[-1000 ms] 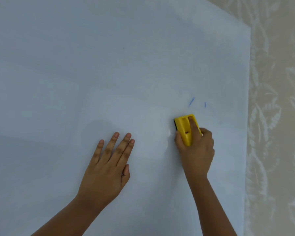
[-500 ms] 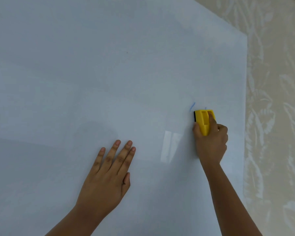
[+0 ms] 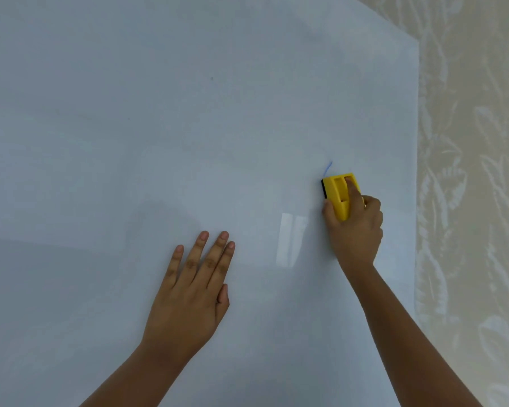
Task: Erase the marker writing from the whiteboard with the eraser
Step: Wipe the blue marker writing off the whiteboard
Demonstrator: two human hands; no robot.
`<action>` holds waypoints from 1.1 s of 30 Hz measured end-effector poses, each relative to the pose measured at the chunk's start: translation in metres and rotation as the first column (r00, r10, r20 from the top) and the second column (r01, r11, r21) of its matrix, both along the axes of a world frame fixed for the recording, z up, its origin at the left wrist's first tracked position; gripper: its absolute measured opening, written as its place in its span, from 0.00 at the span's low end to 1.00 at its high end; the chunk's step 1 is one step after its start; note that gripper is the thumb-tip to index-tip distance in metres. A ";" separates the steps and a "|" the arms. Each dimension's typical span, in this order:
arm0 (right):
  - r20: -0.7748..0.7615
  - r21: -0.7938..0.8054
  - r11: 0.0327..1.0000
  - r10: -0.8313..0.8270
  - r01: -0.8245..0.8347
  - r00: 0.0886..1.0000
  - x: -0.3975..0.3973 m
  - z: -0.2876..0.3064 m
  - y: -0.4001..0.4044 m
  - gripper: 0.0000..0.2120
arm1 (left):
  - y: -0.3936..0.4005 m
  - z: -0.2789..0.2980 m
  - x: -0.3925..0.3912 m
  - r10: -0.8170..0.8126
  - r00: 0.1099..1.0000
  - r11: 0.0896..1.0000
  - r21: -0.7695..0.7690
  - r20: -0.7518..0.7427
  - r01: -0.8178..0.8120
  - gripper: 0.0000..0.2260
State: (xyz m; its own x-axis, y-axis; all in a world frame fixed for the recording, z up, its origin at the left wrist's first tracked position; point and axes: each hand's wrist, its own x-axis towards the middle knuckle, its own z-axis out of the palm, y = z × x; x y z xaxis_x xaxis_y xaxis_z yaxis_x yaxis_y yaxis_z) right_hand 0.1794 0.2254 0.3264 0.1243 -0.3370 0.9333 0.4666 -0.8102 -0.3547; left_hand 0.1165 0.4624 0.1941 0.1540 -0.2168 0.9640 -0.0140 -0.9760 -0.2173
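Since a second ago the right hand (image 3: 354, 230) has carried the yellow eraser (image 3: 338, 195) up and rightward across the whiteboard (image 3: 188, 113), and one small blue tick has gone under it. The eraser is now sitting just below the last blue stroke (image 3: 327, 169), near the board's right edge. To finish well, I'd say press the pad flat and sweep up over that stroke. The right fingers (image 3: 351, 189) are curling closed around the eraser, the forefinger lying along its top. The left hand (image 3: 191, 292) is resting flat on the board, fingers spread, holding nothing.
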 end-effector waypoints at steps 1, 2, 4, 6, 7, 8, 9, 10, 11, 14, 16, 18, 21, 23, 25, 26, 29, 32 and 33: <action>-0.014 0.007 1.000 -0.016 0.016 1.000 -0.001 -0.001 -0.003 0.27 | 0.000 0.000 -0.001 0.004 1.000 1.000 0.001 -0.005 -0.004 0.24; -0.030 0.036 0.999 -0.014 0.015 0.999 -0.001 0.002 -0.005 0.27 | 0.000 0.000 -0.001 0.004 1.000 1.000 0.001 -0.007 -0.004 0.24; -0.053 0.147 0.988 0.049 -0.041 0.997 -0.005 0.019 -0.002 0.28 | 0.000 -0.001 0.000 -0.004 1.000 1.000 0.001 -0.005 0.004 0.24; -0.062 0.191 0.979 0.087 -0.074 0.994 -0.009 0.038 0.014 0.28 | 0.000 -0.002 0.000 -0.008 1.000 1.000 0.001 -0.001 0.008 0.24; -0.059 0.158 0.985 0.077 -0.066 0.995 -0.012 0.043 0.024 0.28 | 0.000 -0.002 0.001 -0.008 1.000 1.000 0.001 -0.002 0.008 0.24; -0.044 0.103 0.993 0.056 -0.051 0.997 -0.016 0.043 0.035 0.28 | 0.001 -0.002 0.001 -0.010 1.000 1.000 0.000 -0.002 0.010 0.24; -0.020 0.036 0.999 0.034 -0.033 0.999 -0.018 0.039 0.045 0.28 | 0.001 -0.002 0.001 -0.012 1.000 1.000 -0.001 -0.001 0.012 0.24; 0.011 -0.034 0.999 0.013 -0.013 1.000 -0.020 0.032 0.052 0.28 | 0.001 -0.002 0.001 -0.013 1.000 1.000 -0.001 0.000 0.013 0.24; 0.037 -0.100 0.995 -0.005 0.008 0.999 -0.021 0.023 0.054 0.27 | 0.001 -0.002 0.001 -0.012 1.000 1.000 0.003 0.000 0.012 0.24; 0.056 -0.226 0.971 -0.062 0.073 0.997 -0.018 0.002 0.037 0.27 | 0.002 -0.003 0.001 -0.024 1.000 1.000 0.020 -0.001 0.024 0.25; 0.013 -0.186 0.977 -0.100 0.101 0.995 -0.015 0.005 0.016 0.27 | 0.003 -0.004 0.001 -0.033 0.999 0.999 0.022 -0.007 0.033 0.25; -0.035 -0.053 0.994 -0.096 0.094 0.995 -0.012 0.022 0.006 0.28 | 0.003 -0.005 0.001 -0.050 0.999 0.999 0.014 -0.016 0.050 0.25; -0.069 0.048 0.997 -0.062 0.065 0.996 -0.015 0.048 0.026 0.28 | 0.003 -0.006 0.001 -0.056 0.998 0.998 0.012 -0.014 0.056 0.25; -0.060 0.008 0.997 -0.072 0.073 0.996 -0.022 0.050 0.049 0.28 | 0.003 -0.004 0.001 -0.059 0.998 0.998 0.016 -0.017 0.059 0.25; -0.030 -0.078 0.993 -0.092 0.090 0.995 -0.027 0.036 0.066 0.28 | 0.003 -0.005 0.001 -0.064 0.998 0.998 0.015 -0.019 0.065 0.25; -0.013 -0.135 0.986 -0.097 0.094 0.995 -0.030 0.025 0.071 0.28 | 0.003 -0.006 0.001 -0.070 0.997 0.997 0.010 -0.018 0.071 0.25; 0.047 -0.310 0.945 -0.095 0.105 0.994 -0.034 -0.012 0.062 0.28 | 0.004 -0.008 0.002 -0.073 0.997 0.997 0.032 -0.011 0.073 0.25; 0.033 -0.347 0.925 -0.152 0.154 0.988 -0.027 -0.035 0.029 0.29 | 0.005 -0.010 0.003 -0.062 0.998 0.997 0.043 -0.010 0.062 0.24; -0.009 -0.298 0.941 -0.173 0.163 0.985 -0.024 -0.033 0.017 0.29 | 0.005 -0.010 0.004 -0.063 0.998 0.997 0.039 -0.012 0.063 0.24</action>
State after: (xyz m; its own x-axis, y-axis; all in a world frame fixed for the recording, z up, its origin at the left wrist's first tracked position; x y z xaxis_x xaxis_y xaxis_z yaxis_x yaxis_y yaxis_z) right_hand 0.1557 0.2422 0.2929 0.1234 -0.0662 0.9901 0.3064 -0.9465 -0.1015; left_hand 0.1203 0.4672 0.1839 0.1496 -0.2642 0.9528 -0.0778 -0.9638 -0.2551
